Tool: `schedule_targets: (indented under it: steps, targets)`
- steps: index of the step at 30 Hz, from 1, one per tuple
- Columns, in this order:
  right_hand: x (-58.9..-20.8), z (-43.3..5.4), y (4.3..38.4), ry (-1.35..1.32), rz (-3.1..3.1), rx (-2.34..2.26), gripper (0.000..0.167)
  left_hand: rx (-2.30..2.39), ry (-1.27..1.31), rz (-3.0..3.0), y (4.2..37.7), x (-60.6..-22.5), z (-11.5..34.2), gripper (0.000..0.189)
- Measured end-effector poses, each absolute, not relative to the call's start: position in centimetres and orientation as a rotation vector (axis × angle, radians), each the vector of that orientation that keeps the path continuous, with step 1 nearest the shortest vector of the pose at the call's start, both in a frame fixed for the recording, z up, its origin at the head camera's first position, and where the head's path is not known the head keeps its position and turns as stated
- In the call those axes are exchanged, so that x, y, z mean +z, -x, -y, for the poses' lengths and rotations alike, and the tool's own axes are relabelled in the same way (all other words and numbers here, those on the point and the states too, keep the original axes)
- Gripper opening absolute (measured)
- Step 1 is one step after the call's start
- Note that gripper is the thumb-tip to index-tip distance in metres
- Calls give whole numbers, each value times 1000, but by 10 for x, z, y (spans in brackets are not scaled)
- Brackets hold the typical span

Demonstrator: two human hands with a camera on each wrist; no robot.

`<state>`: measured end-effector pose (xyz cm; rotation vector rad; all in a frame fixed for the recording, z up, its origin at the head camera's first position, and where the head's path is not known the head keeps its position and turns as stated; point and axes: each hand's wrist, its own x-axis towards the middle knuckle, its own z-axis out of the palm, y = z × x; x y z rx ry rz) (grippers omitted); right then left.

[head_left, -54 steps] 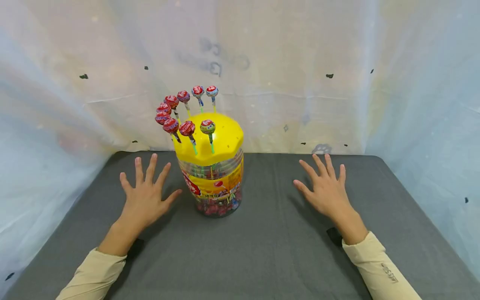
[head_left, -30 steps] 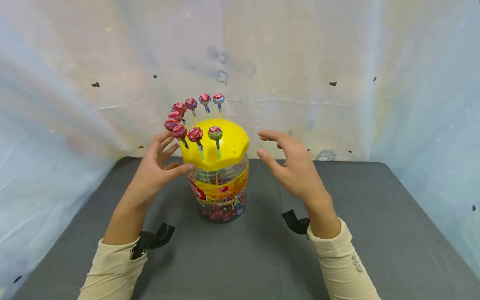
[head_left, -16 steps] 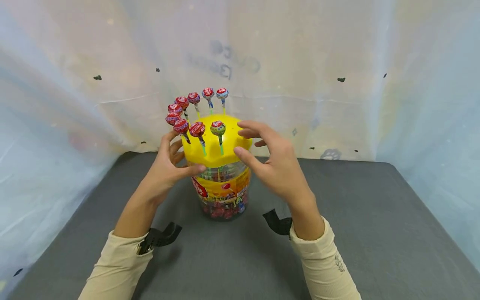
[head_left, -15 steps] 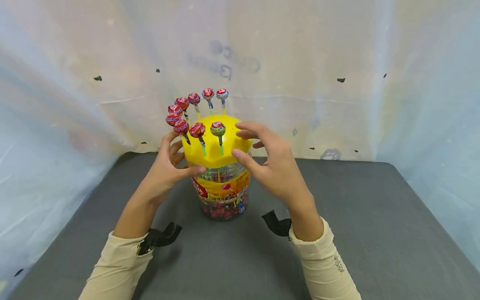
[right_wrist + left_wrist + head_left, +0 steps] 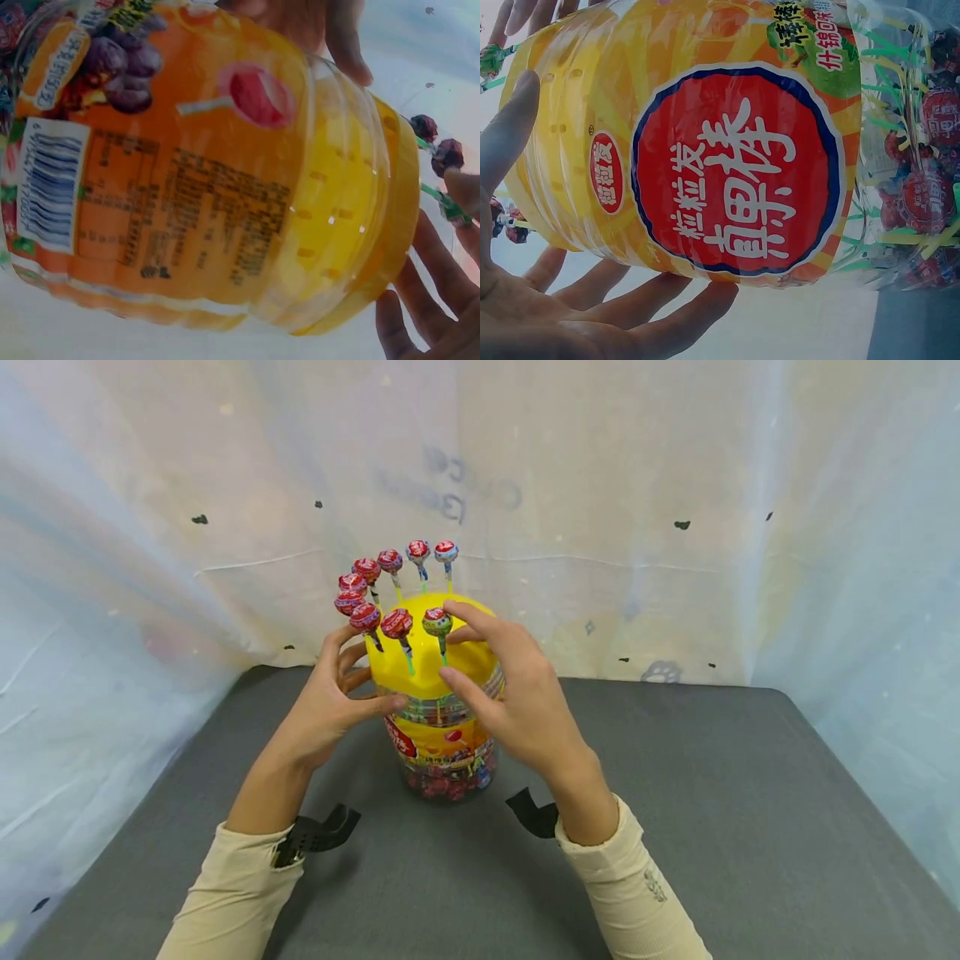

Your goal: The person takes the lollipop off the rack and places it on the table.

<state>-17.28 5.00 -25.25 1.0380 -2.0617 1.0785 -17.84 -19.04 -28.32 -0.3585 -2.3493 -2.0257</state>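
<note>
A clear plastic candy jar [image 5: 442, 750] with a yellow lid [image 5: 426, 681] stands upright on the table, wrapped lollipops inside. Several red-wrapped lollipops [image 5: 397, 624] stick up from the lid's left and back; a green-wrapped lollipop [image 5: 437, 622] stands at the front. My left hand [image 5: 322, 702] holds the jar just under the lid, thumb in front and fingers behind. Thumb and index finger of my right hand [image 5: 525, 702] are spread apart around the green lollipop, fingertips close to its head and stick. In the right wrist view the right fingers [image 5: 427, 281] lie beside the lid.
Grey cloth covers the table [image 5: 720, 793]. A pale patterned curtain [image 5: 600, 460] hangs right behind the table and along both sides. Black straps [image 5: 322, 831] jut from both wrists, below the hands.
Both hands, earlier spread apart over the table, have come to the jar. My left hand now holds it below the lid; the right has moved left to the green lollipop. The jar stays put.
</note>
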Motion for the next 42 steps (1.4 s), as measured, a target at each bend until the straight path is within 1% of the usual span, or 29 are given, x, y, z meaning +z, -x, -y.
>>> schedule_targets:
  steps: [4, 11, 27, 34, 42]
  targets:
    - [-253, -47, 175, -1049, 2001, 1063, 59, -2034, 352, 2349, 179, -284, 189, 97]
    - [-254, -42, 178, -1048, 1950, 1056, 51, -2015, 365, 2351, 181, -285, 191, 96]
    - [-253, -37, 177, -990, 1801, 1169, 44, -1943, 374, 2403, 181, -286, 193, 96]
    - [-252, -47, 177, -948, 1772, 1235, 44, -1956, 375, 2396, 179, -286, 197, 97]
    - [-260, -74, 175, -914, 1954, 1214, 46, -1962, 394, 2389, 174, -285, 200, 96]
